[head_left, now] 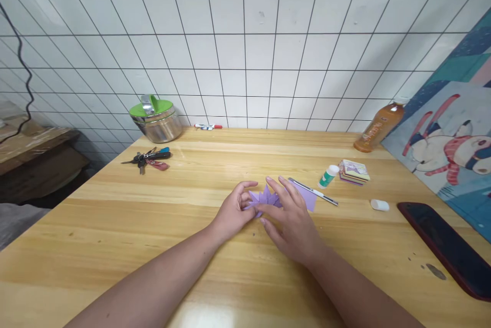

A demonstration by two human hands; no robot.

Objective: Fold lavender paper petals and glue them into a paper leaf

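At left hand (233,209), origami (264,197) (bottle (380,127) lettering illegible)

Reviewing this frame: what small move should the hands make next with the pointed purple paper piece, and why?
Probably a light adjustment of its points by the right hand, while the left hand steadies it. The purple paper piece has points fanning out between the hands; the left hand holds its left side, and the right hand's fingers spread over its right side.
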